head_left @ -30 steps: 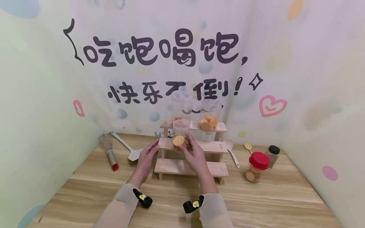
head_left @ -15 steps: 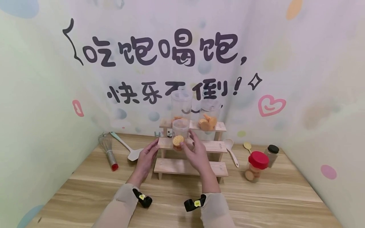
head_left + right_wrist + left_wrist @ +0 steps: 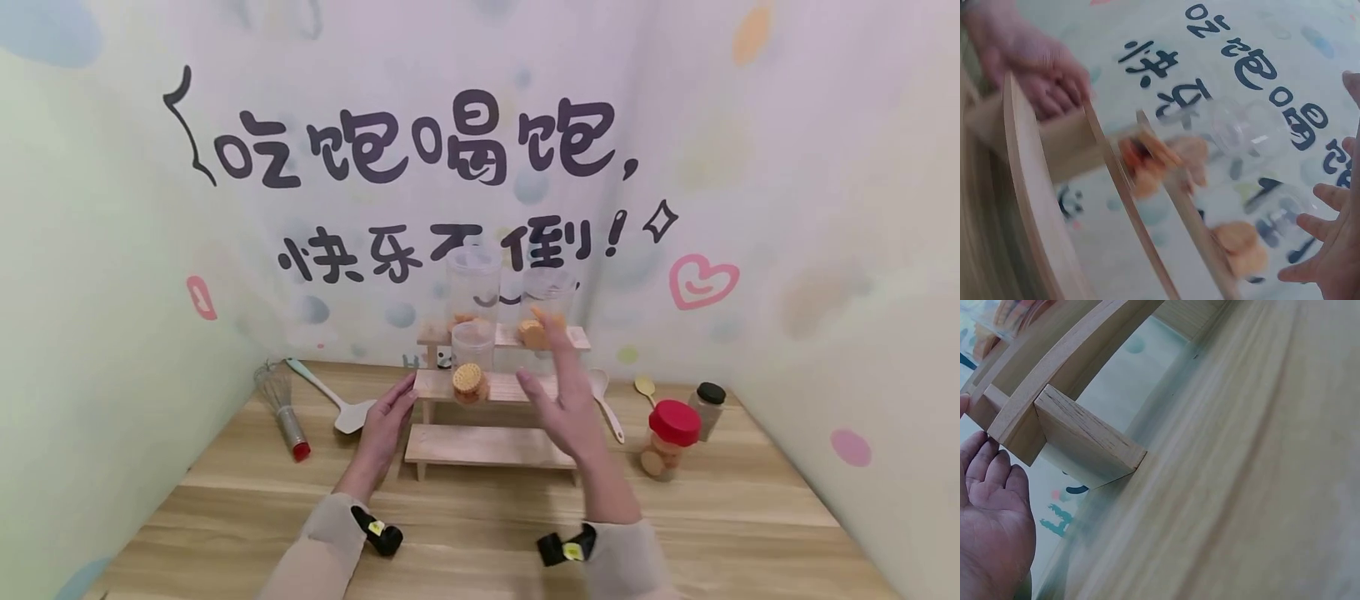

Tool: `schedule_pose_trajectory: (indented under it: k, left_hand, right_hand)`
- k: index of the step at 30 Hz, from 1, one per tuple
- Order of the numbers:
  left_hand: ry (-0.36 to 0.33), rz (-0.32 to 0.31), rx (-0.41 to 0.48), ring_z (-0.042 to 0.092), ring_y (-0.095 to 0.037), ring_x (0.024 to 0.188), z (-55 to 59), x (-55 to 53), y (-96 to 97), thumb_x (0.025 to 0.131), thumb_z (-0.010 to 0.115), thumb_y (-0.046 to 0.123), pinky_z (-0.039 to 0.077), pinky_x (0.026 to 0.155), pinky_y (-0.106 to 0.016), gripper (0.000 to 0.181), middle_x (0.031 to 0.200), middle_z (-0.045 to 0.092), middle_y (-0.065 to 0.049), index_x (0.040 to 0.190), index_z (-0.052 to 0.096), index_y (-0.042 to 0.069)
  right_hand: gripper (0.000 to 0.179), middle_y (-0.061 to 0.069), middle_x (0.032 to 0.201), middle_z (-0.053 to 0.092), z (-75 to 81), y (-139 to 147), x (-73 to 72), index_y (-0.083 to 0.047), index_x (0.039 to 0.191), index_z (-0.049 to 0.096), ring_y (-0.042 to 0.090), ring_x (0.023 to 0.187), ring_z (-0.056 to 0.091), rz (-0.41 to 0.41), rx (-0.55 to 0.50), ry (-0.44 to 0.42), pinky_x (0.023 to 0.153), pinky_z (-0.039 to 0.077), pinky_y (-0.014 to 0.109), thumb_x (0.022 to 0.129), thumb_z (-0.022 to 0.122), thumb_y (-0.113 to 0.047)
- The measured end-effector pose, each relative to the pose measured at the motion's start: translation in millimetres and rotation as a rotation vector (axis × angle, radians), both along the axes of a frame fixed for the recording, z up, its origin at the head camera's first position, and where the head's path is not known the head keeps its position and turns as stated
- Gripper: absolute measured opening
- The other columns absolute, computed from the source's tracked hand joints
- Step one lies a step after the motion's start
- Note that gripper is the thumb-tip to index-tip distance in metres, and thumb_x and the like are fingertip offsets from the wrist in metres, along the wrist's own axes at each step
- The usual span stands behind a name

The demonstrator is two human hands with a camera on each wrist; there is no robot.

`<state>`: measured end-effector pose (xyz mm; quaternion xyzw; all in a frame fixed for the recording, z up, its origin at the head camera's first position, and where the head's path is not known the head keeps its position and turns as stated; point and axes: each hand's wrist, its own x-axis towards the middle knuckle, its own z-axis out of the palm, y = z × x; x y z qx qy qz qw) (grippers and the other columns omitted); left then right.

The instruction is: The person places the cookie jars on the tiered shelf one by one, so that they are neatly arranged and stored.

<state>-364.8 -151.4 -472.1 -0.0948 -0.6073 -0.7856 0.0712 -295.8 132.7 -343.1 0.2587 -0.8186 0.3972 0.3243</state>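
A three-step wooden display stand (image 3: 487,445) stands on the table. My left hand (image 3: 386,425) touches the left end of its middle shelf with extended fingers. On that shelf is a small clear jar (image 3: 472,343) of cookies (image 3: 468,379), with no hand on it. My right hand (image 3: 566,400) is raised, fingers spread and holding nothing, in front of the right jar (image 3: 550,287) on the top shelf, partly covering it. Its fingers stand apart from that jar in the right wrist view. A taller clear jar (image 3: 474,283) of cookies sits left of it.
Left on the table lie a whisk (image 3: 285,408) and a white spatula (image 3: 350,415). To the right are a pale spoon (image 3: 609,408), a yellow spoon (image 3: 645,387), a red-lidded cookie jar (image 3: 671,437) and a black-lidded jar (image 3: 707,410). A printed wall covering hangs behind.
My right hand has let go of the small cookie jar on the middle shelf and moved right and up toward the right top-shelf jar. The left hand stays at the shelf's end.
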Motion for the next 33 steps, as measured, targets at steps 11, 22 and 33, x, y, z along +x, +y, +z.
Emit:
schedule_pose_trajectory:
  k: [11, 22, 33]
  left_hand:
    - [0.011, 0.006, -0.02, 0.041, -0.017, 0.141, -0.2, 0.2, 0.3, 0.1, 0.065, 0.034, 0.035, 0.115, -0.03, 0.055, 0.155, 0.045, -0.003, 0.149, 0.051, 0.012]
    - [0.006, 0.008, -0.026, 0.042, -0.013, 0.14, 1.0, -4.5, -0.4, 0.099, 0.066, 0.036, 0.035, 0.115, -0.029, 0.055, 0.153, 0.046, 0.002, 0.148, 0.053, 0.015]
    - [0.004, 0.008, -0.043, 0.042, -0.013, 0.14, -1.2, -1.4, -3.5, 0.1, 0.064, 0.036, 0.036, 0.115, -0.031, 0.054, 0.153, 0.047, 0.001, 0.148, 0.052, 0.016]
  right_hand:
    - [0.099, 0.019, 0.16, 0.031, -50.5, 154.7, 5.3, -0.017, 0.162, 0.022, 0.048, 0.141, 0.029, -0.361, 0.077, -0.056, 0.106, 0.031, 0.073, 0.084, 0.082, -0.032]
    - [0.088, 0.016, 0.145, 0.048, -142.0, 201.8, 7.6, -0.018, 0.159, 0.023, 0.019, 0.124, 0.052, -0.358, -0.2, -0.418, 0.092, 0.046, 0.01, 0.091, 0.078, -0.028]
    - [0.069, 0.014, 0.127, 0.06, -151.2, 198.6, 5.7, -0.01, 0.143, 0.04, -0.002, 0.101, 0.051, -0.316, -0.058, -0.454, 0.083, 0.042, 0.008, 0.09, 0.078, -0.033]
